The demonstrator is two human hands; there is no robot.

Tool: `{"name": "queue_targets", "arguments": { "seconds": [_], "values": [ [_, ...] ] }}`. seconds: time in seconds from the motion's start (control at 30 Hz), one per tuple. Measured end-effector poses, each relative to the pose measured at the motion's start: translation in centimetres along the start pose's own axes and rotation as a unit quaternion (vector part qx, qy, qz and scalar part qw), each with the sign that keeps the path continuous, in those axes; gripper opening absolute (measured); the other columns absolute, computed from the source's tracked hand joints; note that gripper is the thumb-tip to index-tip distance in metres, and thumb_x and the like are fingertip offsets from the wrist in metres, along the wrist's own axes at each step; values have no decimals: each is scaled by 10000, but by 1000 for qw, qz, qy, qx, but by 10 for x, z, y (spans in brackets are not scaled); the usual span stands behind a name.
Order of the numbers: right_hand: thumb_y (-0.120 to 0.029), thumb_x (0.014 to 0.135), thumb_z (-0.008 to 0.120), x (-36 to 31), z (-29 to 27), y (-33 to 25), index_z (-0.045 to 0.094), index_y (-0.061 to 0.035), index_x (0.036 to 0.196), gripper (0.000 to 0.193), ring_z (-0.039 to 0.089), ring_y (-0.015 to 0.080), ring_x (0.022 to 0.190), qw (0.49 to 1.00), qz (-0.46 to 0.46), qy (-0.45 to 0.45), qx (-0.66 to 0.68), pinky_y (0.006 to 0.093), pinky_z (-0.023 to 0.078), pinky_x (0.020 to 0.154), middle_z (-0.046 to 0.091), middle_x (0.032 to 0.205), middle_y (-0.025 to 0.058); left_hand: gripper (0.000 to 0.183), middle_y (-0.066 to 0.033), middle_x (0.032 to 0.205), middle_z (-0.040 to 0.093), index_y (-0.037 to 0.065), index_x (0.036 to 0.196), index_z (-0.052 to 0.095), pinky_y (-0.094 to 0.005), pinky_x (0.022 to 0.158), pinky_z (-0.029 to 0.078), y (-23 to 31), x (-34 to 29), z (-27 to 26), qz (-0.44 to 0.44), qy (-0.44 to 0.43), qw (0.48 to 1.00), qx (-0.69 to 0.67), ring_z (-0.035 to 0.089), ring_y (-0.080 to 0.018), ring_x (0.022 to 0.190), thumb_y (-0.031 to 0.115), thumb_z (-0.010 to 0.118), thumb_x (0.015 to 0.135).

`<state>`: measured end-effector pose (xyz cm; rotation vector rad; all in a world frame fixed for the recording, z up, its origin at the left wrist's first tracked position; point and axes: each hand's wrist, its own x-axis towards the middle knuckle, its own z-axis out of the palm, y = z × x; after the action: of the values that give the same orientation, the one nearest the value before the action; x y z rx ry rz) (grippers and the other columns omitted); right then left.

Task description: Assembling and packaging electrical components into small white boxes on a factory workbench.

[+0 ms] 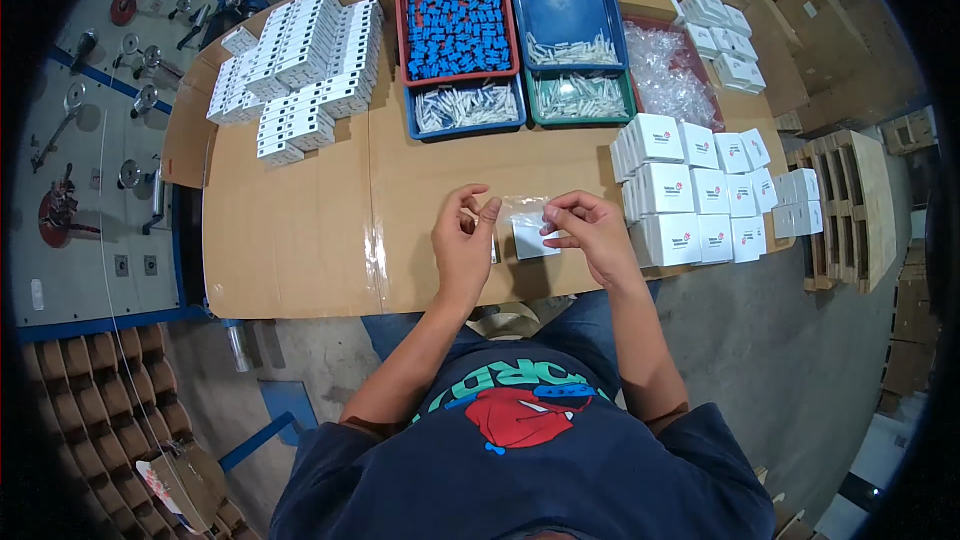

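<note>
Clear plastic bag (521,208): in right-hand pinch, above cardboard-covered table (300,250); white card (532,242) inside or behind, can't tell
Right hand (592,230): thumb and fingers pinching bag's right edge
Left hand (463,240): left of bag, thumb and index parted, nothing seen held
White boxes (668,188): stacked right of grip
Trays: beyond grip; red tray (401,25) with blue plastic pieces (455,32)
Black-marked white boxes (310,50): far left of grip
</note>
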<state>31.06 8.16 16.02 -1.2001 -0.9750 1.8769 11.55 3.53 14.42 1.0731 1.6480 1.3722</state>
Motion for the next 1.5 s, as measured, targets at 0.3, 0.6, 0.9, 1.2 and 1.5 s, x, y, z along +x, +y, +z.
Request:
{"name": "queue_targets", "arguments": {
  "seconds": [0.3,0.6,0.9,1.2,1.5],
  "values": [
    [-120,962,748,2,14,5,721,-23,1030,122,712,123,867,999,-20,28,-26,272,611,721,723,945,46,175,-76,944,706,34,995,716,-316,713,513,2,-5,8,181,-111,976,37,642,-195,791,123,810,877],
    [-154,987,733,5,13,11,746,-38,1052,134,699,96,867,998,-5,33,-44,255,600,729,734,953,27,184,-50,939,732,23,1040,726,-278,714,513,-9,-5,7,39,-140,989,-35,653,-134,792,143,790,915],
    [-127,993,719,5,13,18,718,-21,1055,123,714,98,903,995,-31,29,-95,247,582,715,732,930,17,122,-30,891,679,8,1007,692,-250,722,505,-24,-9,15,-65,-127,982,-124,641,-97,797,115,735,964],
    [-2,901,699,-3,14,13,753,-67,1056,177,718,239,793,847,-310,-1,-432,336,557,686,689,920,94,140,-74,943,632,11,893,630,-307,715,499,-13,-8,10,37,-58,998,12,612,-172,782,74,752,866],
    [37,880,646,-6,18,10,795,-123,1099,310,690,298,787,798,-289,24,-529,393,547,679,666,1013,90,167,-94,1183,667,59,933,663,-433,970,467,-12,0,5,250,-60,957,137,605,-308,1136,119,779,829]
  ]
}}
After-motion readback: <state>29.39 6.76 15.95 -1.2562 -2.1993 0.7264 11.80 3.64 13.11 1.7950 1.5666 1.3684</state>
